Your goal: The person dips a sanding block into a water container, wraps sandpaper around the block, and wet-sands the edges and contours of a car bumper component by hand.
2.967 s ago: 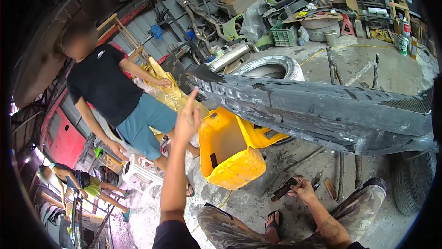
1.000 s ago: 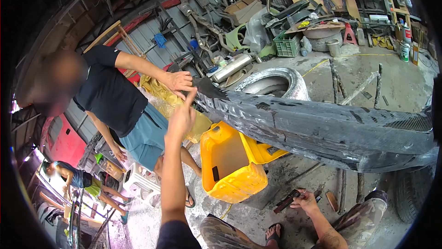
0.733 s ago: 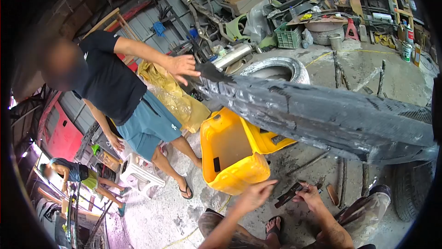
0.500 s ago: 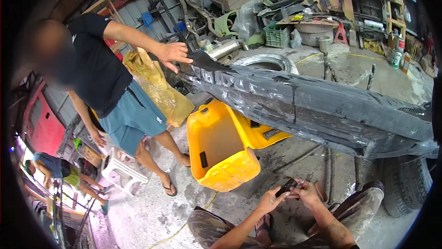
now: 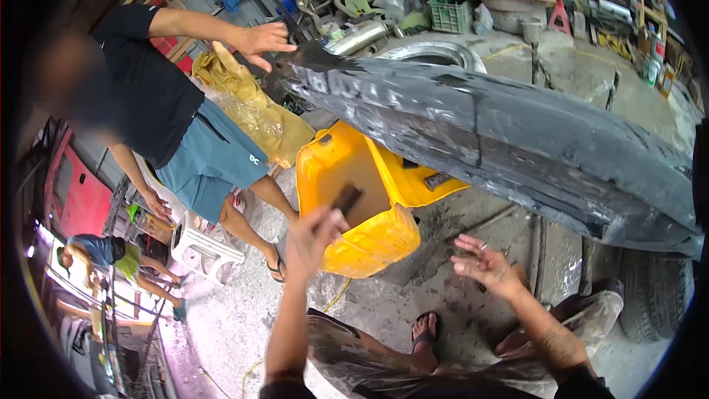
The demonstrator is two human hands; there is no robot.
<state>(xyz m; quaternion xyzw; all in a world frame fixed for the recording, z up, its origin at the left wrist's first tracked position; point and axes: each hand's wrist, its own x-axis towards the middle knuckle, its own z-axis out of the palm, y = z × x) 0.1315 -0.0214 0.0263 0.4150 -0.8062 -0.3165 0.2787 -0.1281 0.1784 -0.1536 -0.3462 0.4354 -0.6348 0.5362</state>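
My left hand is raised at the near side of the yellow container, closed on a small dark block. Murky water lies inside the container. My right hand is held over the floor to the right, fingers spread, with nothing in it. Above both hands, a long dark grey bumper with whitish smears stretches across the view. Its far left end lies by the hand of a person in a black shirt.
A person in blue shorts stands at the left, and another bends farther back. A white plastic stool is behind the container. Tyres lie at the right, under the bumper. A green crate stands at the back.
The dark block was in my right hand, then between both hands; now my left hand has it by the container. My right hand has let go and opened. The other person's hand reached the bumper's end.
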